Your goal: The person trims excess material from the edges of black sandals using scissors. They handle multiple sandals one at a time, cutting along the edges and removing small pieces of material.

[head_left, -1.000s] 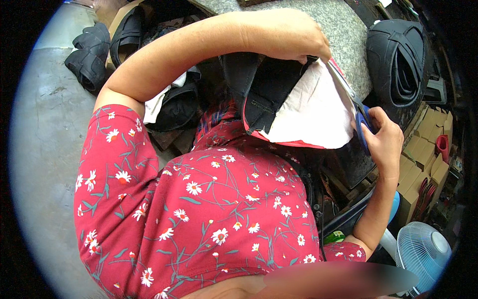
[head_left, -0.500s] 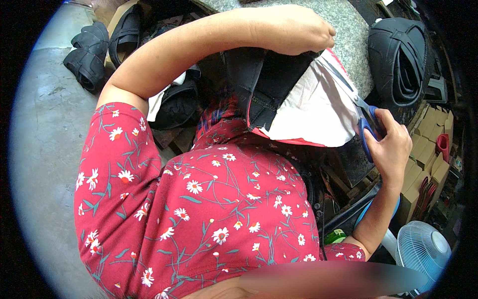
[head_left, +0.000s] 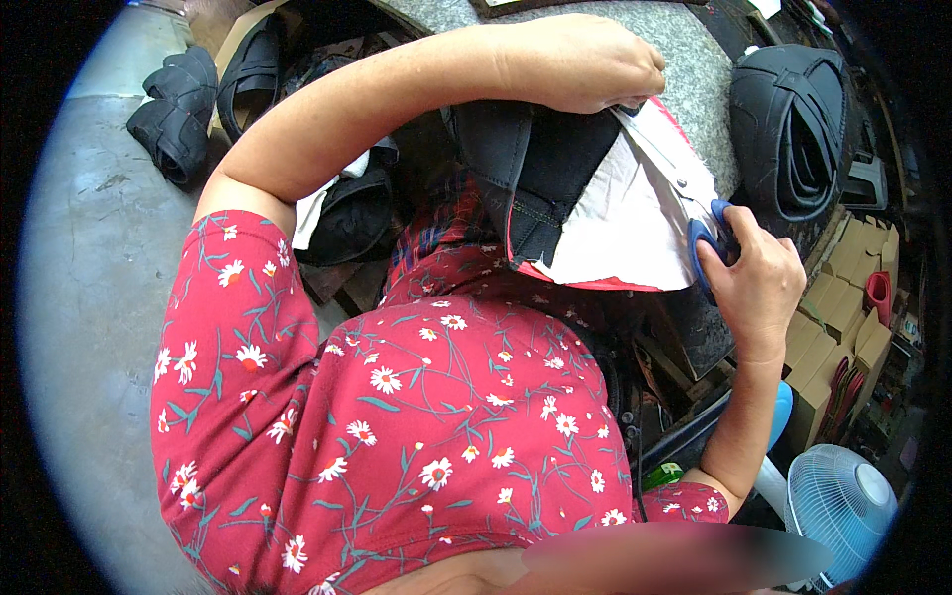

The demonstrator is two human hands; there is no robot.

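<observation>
My left hand is closed at the far edge of a black shoe upper. The upper has a white lining and a red edge, and it hangs in front of my body. My fingertips are partly hidden behind the back of the hand. In my right hand are blue-handled scissors, thumb and fingers in the loops. Their blades lie along the right side of the white lining, close to the red edge, with the tips near my left fingers.
A grey stone slab lies beyond the upper. Black shoes stand to the right and at the far left. Cardboard boxes and a fan are at the right.
My right hand and the scissors have shifted left, with the blades further along the edge toward my left hand. The left hand keeps its grip on the upper, nearly still.
</observation>
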